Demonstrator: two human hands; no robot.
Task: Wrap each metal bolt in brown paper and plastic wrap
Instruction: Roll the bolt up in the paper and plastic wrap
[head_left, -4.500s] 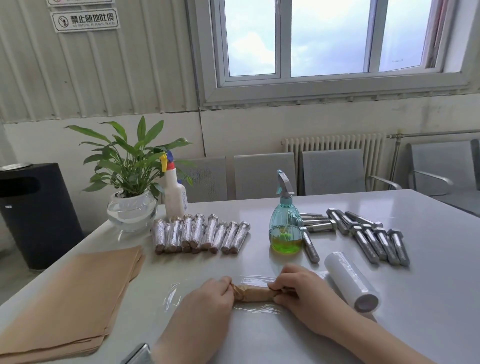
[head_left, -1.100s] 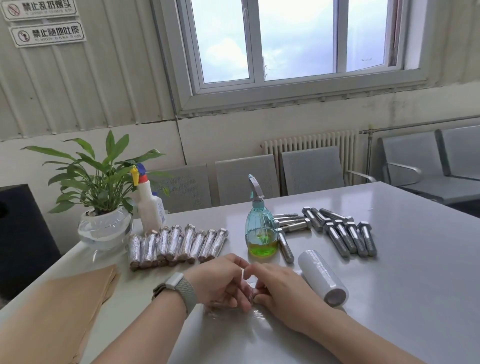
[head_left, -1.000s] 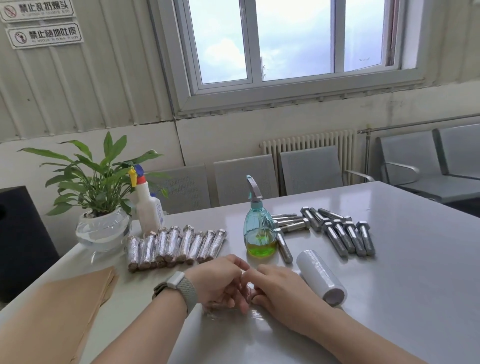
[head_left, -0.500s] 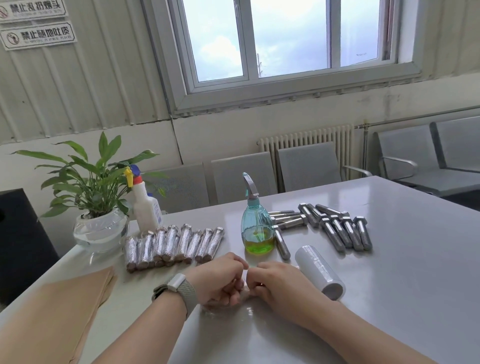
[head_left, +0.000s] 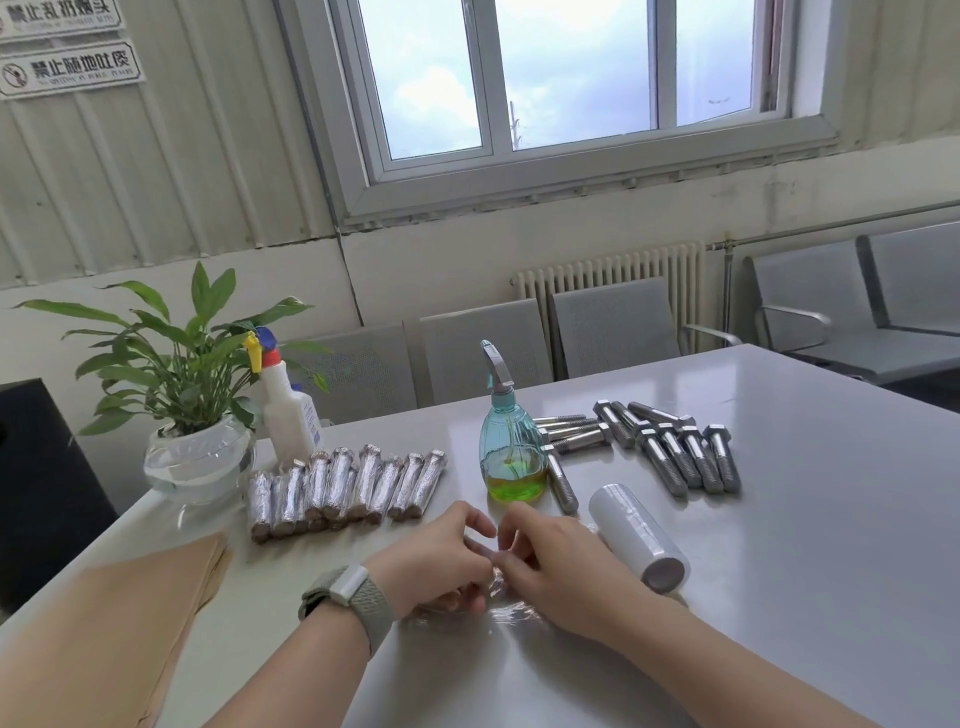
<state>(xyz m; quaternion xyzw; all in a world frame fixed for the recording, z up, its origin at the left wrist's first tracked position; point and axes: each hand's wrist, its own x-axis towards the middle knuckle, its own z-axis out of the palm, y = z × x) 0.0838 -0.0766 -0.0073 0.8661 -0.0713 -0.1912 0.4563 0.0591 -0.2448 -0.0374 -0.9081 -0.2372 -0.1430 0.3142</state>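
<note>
Near the table's front edge, left hand and right hand meet – both pinching crinkled plastic wrap.

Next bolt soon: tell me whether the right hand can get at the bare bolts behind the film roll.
Probably yes: the right hand has open table between the film roll and spray bottle toward the bare bolts, though it is busy wrapping.

Potted plant, white spray bottle and teal spray bottle on the table.
</note>
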